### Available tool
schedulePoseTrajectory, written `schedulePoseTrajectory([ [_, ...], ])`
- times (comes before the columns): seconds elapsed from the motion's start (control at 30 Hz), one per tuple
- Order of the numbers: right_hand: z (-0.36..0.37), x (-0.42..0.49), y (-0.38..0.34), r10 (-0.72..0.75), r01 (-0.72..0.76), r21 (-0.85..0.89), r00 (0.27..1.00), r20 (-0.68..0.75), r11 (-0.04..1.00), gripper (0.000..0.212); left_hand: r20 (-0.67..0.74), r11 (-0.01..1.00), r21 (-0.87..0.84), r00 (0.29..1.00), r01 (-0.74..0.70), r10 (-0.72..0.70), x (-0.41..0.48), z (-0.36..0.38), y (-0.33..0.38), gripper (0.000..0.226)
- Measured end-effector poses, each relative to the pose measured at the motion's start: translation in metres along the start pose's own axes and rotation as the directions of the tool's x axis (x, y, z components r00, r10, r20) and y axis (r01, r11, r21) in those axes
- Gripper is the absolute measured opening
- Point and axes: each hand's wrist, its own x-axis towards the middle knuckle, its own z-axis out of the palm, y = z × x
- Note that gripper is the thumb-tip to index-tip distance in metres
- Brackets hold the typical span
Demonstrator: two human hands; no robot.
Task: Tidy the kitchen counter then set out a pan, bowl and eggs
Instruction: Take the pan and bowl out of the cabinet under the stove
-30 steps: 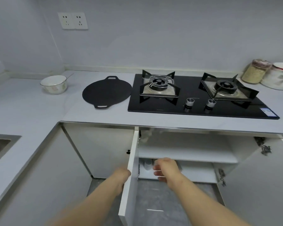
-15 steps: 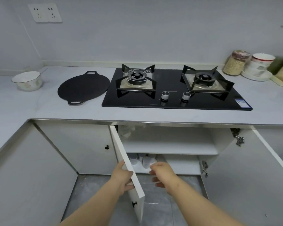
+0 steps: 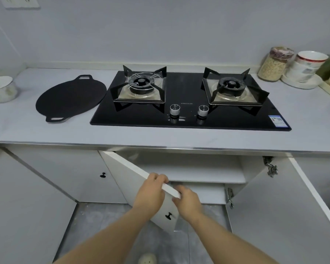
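Head view. Progress, left to right: the bowl stands at the far left of the tabletop. The pan, a flat black two-handled plate, lies well apart from it and just beside the hob. We judge two of the three items as set out. No eggs are visible anywhere, so we take that step as not yet done.

Below the tabletop edge, the left door stands partly swung out. The left grip is clamped on its top edge, fingers curled over it. The right grip sits at the free corner of that edge with fingers bent. We cannot tell whether it clamps the door or only touches it. We judge the step in hand to be handling this door; the direction of swing cannot be read from one moment. The shelf inside shows a bare white surface, and the space under it is mostly hidden by the door and grips. The right door stands wide open.

Surface and room: the tabletop is pale grey stone with a metal front strip. The hob is black glass with two burners and two knobs. At the far right stand a jar of grain and a white cup on a plate, touching or nearly so. The wall is plain and pale, with a socket at top left. The floor is grey tile.
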Motion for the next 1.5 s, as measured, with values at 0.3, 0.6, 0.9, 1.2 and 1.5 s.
schedulePoseTrajectory([
  [0.3, -0.042, 0.069, 0.001, 0.192, -0.179, 0.197, 0.98, -0.046, 0.964, 0.014, 0.06, 0.978, 0.203, 0.998, -0.038, 0.027, 0.072, -0.002, 0.011, 0.012],
  [0.6, -0.049, 0.101, -0.009, 0.288, -0.251, 0.293, 0.953, -0.09, 0.923, 0.031, 0.007, 0.953, 0.266, 0.989, -0.145, 0.149, 0.106, 0.001, 0.01, 0.017],
  [0.9, -0.065, 0.081, 0.01, 0.256, -0.204, 0.336, 0.959, -0.119, 0.92, 0.038, 0.011, 0.977, 0.197, 0.997, -0.081, 0.08, 0.102, 0.001, 0.029, 0.029],
  [1.2, -0.133, 0.013, 0.106, 0.257, -0.177, 0.348, 0.945, -0.2, 0.921, 0.019, 0.034, 0.995, 0.053, 0.996, -0.08, 0.078, 0.061, 0.054, 0.135, 0.026],
  [1.5, -0.216, -0.091, 0.229, 0.272, -0.161, 0.286, 0.872, -0.407, 0.945, 0.032, 0.081, 0.987, -0.139, 0.993, -0.075, 0.087, -0.017, 0.136, 0.244, 0.025],
])
